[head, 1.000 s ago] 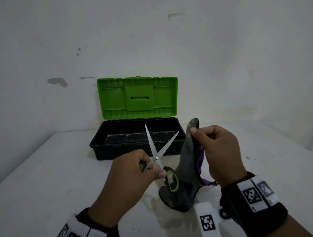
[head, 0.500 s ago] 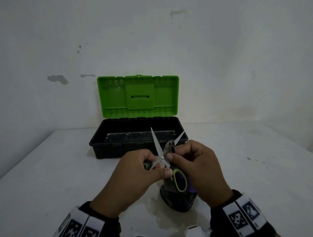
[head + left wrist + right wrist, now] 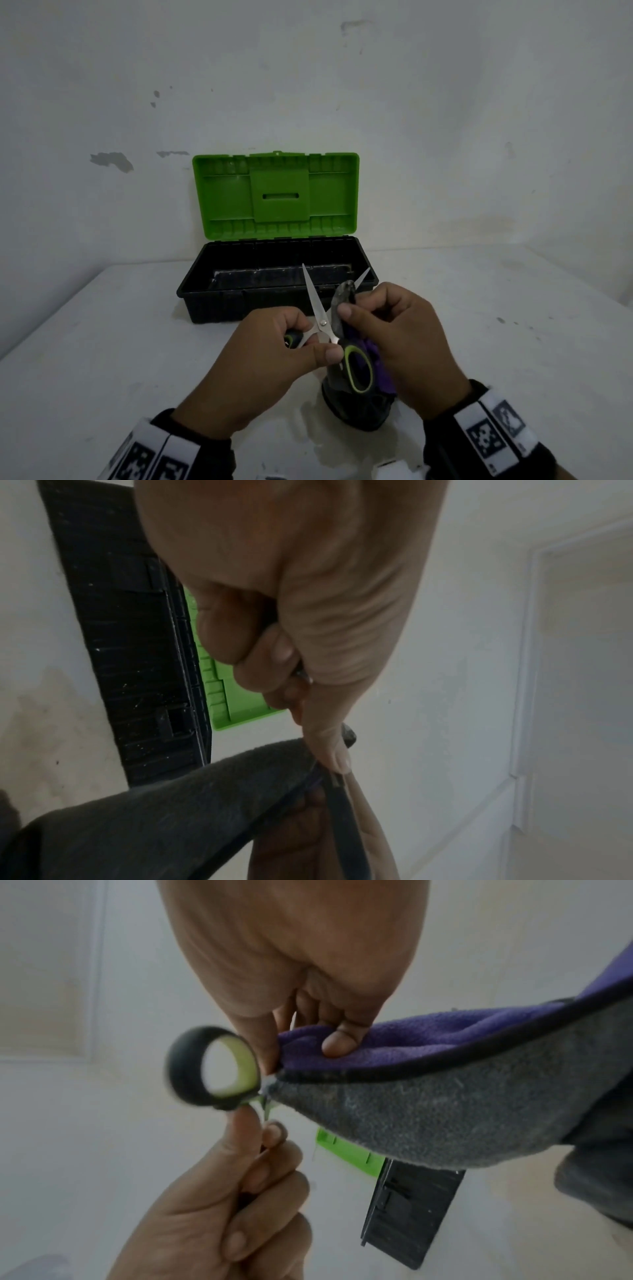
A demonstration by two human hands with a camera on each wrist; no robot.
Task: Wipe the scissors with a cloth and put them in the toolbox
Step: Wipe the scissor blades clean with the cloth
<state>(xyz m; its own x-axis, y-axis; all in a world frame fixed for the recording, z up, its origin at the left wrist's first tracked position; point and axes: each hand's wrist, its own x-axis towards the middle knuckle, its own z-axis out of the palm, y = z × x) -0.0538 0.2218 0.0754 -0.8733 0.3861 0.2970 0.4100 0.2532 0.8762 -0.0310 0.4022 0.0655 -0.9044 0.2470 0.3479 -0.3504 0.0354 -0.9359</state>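
Observation:
The scissors (image 3: 320, 318) have steel blades spread open and black handles with lime-green lining. My left hand (image 3: 274, 353) grips one handle, thumb near the pivot. The other handle loop (image 3: 358, 368) hangs free, also seen as a ring (image 3: 212, 1066) in the right wrist view. My right hand (image 3: 394, 329) pinches a grey and purple cloth (image 3: 342, 298) around the right blade, whose tip pokes out above it. The cloth (image 3: 445, 1104) hangs down to the table. In the left wrist view the cloth (image 3: 154, 818) lies under my left hand (image 3: 291, 615). The toolbox (image 3: 274, 274) stands open behind.
The toolbox has a black base and an upright green lid (image 3: 275, 195), against the white wall. It rests on a white table (image 3: 102, 342) with bare surface left and right of my hands. A corner wall rises at the far right.
My right hand brought the cloth from the right onto the right scissor blade and now pinches it there. The left hand kept holding the open scissors nearly still.

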